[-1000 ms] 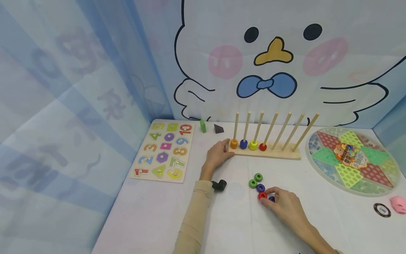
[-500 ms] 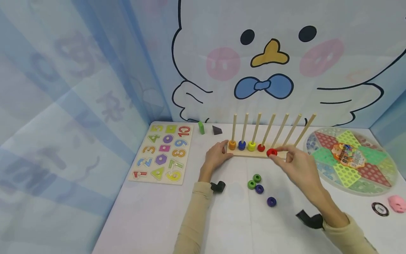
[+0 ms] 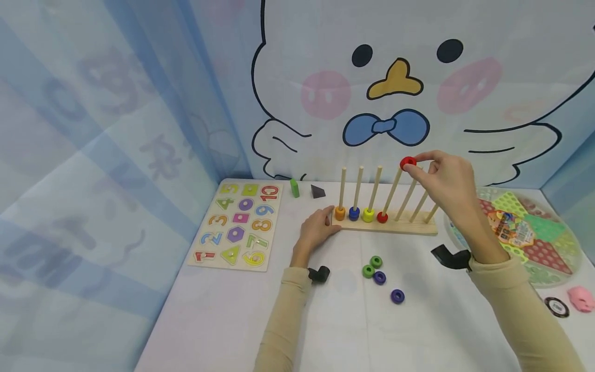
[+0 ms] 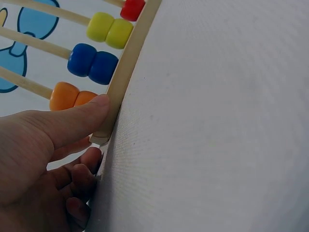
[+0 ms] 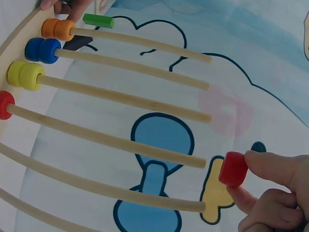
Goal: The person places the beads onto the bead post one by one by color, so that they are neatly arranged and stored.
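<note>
My left hand [image 3: 316, 229] grips the left end of a wooden bead stacker [image 3: 409, 223], thumb on its front edge. Upright pegs stand along the base. From the left, its first pegs carry two orange beads [image 5: 57, 30], two blue beads [image 4: 92, 64], two yellow beads [image 4: 110, 30] and one red bead [image 3: 382, 217]. High at the peg tops, my right hand [image 3: 448, 178] pinches another red bead [image 5: 233, 169] between thumb and index finger. In the right wrist view, this bead is just beyond the tip of the peg with the single red bead, apart from it.
Two green rings [image 3: 372, 266] and two purple rings [image 3: 388, 287] lie before the stacker. A number puzzle board [image 3: 234, 225] is at left, a round Chinese checkers board [image 3: 553, 248] at right. Behind the stacker are a green block [image 3: 295, 188] and a dark block [image 3: 318, 191].
My right hand has picked up the red bead from beside the loose rings and raised it, up and away from me, to the peg tops. The left hand stays on the stacker.
</note>
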Available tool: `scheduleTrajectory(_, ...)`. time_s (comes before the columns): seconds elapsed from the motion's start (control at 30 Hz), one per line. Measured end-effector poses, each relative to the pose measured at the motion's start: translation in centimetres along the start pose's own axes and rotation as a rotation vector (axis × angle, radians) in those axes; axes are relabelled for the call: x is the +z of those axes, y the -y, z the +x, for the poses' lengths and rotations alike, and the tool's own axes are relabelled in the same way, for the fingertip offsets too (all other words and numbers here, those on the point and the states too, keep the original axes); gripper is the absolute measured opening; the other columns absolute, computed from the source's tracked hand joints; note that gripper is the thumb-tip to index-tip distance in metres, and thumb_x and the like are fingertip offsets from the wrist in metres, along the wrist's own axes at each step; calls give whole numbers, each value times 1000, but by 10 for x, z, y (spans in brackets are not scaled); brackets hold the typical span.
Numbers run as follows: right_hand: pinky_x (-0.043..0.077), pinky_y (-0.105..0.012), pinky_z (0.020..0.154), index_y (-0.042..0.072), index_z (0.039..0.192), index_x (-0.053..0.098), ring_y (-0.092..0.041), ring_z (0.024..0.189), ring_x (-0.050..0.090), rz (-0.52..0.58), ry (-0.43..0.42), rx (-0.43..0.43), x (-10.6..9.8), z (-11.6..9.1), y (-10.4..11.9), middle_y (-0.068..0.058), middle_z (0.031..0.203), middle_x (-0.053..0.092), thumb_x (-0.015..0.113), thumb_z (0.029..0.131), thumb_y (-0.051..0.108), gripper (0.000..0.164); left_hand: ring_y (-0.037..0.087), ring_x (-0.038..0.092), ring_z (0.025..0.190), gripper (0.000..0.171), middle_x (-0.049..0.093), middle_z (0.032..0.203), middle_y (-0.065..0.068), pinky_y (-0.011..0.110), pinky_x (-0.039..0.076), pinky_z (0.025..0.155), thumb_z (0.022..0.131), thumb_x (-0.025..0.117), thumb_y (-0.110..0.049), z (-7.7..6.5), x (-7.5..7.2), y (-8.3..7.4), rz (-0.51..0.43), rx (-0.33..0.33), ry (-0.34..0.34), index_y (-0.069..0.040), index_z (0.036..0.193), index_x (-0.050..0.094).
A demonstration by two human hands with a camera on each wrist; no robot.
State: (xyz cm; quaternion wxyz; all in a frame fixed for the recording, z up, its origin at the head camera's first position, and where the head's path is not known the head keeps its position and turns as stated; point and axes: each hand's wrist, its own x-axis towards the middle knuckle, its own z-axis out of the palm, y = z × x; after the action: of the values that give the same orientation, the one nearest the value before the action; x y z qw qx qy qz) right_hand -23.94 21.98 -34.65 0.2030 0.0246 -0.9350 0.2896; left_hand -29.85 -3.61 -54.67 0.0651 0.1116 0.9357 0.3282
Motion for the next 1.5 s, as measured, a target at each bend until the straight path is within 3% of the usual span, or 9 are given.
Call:
scheduleTrajectory(0.2,27,-32,40,-1,113,64,-24,47,41,-12,39,42,11,5,-6,-8,55,46,67,88,39,47,11,46,64,66,52,77,-4,26,34,58,85,70,-42,0,2,-1,0,9,-8,-18,142,46)
scheduleTrajectory(0.27,30,-34,48,-1,113,64,-25,48,42,-20,53,48,14,6,-7,-9,55,48,67,88,37,46,11,46,64,66,52,76,-4,26,34,58,85,70,-42,0,2,-2,3,7,-7,-18,142,46)
scheduleTrajectory(0.43,30,-36,51,-1,114,64,-24,47,43,-30,63,40,19,5,-8,-8,56,49,64,90,39,46,11,45,66,66,51,78,-4,26,33,58,85,70,-42,0,2,-4,6,6,-3,-18,142,46)
scheduleTrajectory(0.7,22,-30,36,4,111,68,-18,39,30,83,-31,-7,22,-26,-16,-6,51,39,66,88,38,41,11,46,67,66,51,78,-4,26,33,59,85,70,-42,0,0,-5,16,9,-10,-18,142,46)
scheduleTrajectory(0.93,22,-29,36,5,107,68,-12,40,28,257,158,102,48,-69,-38,-3,50,37,67,88,40,40,11,47,67,67,52,79,-4,26,34,58,85,70,-43,3,-3,-3,7,7,-12,-18,142,45)
scheduleTrajectory(1.17,24,-28,38,4,107,69,-9,42,27,291,343,190,84,-109,-63,4,49,33,71,86,33,36,11,47,66,67,52,78,-4,26,35,59,85,70,-43,4,-1,1,3,3,-15,-19,143,45)
scheduleTrajectory(1.37,25,-25,42,1,110,66,-7,45,26,401,498,219,105,-122,-79,6,50,31,73,84,23,35,12,47,67,68,52,78,-4,27,35,59,84,70,-42,3,0,3,-3,-17,-13,-19,143,45)
scheduleTrajectory(1.5,24,-23,43,1,110,67,-6,45,25,407,561,209,114,-125,-85,7,50,30,74,83,23,36,11,48,66,68,53,78,-4,26,36,59,84,70,-43,3,2,3,-4,-16,-2,-19,143,45)
